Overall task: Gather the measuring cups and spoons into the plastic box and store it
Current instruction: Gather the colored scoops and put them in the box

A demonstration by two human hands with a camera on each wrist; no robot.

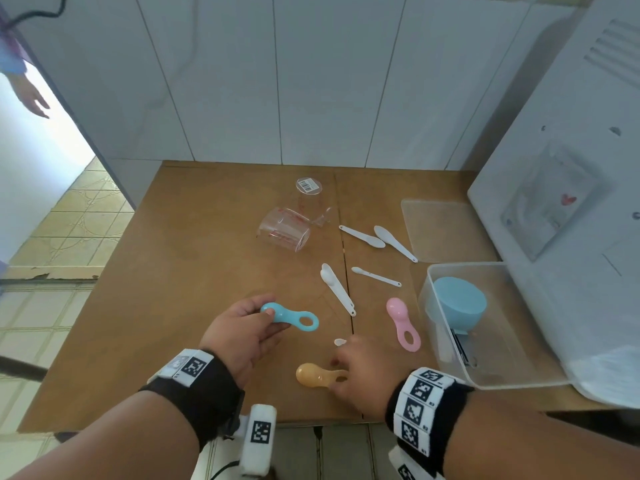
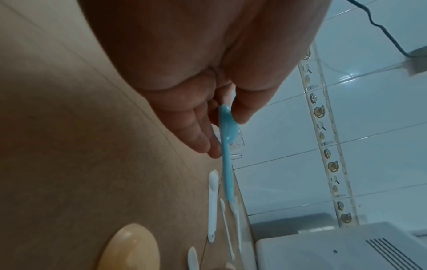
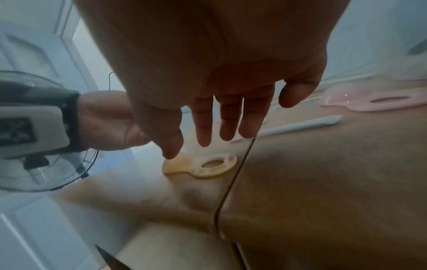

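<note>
Left hand: the left hand (image 1: 242, 329) is pinched, thumb against fingers, on the bowl end of a light-blue plastic measuring spoon with a ring handle (image 1: 291, 317), held clear of the brown wooden tabletop (image 1: 173, 306).
Right hand: the right hand (image 1: 360, 367) is spread, fingers straight and apart, above an amber translucent ring-handled measuring spoon (image 1: 313, 375); the thumb tip appears to be touching it, and nothing is gripped.
Box: a clear rectangular plastic box (image 1: 446, 344) is seen at 3 o'clock, lidless; a light-blue round measuring cup (image 1: 457, 303) is already inside.
Lid: a frosted flat lid (image 1: 440, 226) lies at 1 o'clock, beside the box.
Outstanding: a pink ring-handled spoon (image 1: 403, 323), several white slim plastic spoons (image 1: 337, 288) and two clear measuring cups (image 1: 287, 228), at 12 o'clock, remain on the table.
Progress: judged early; one cup is boxed, and closing and storing are not yet done.
Markings: a barcode sticker is noted on one clear cup; red graduations are present but cannot be read.
</note>
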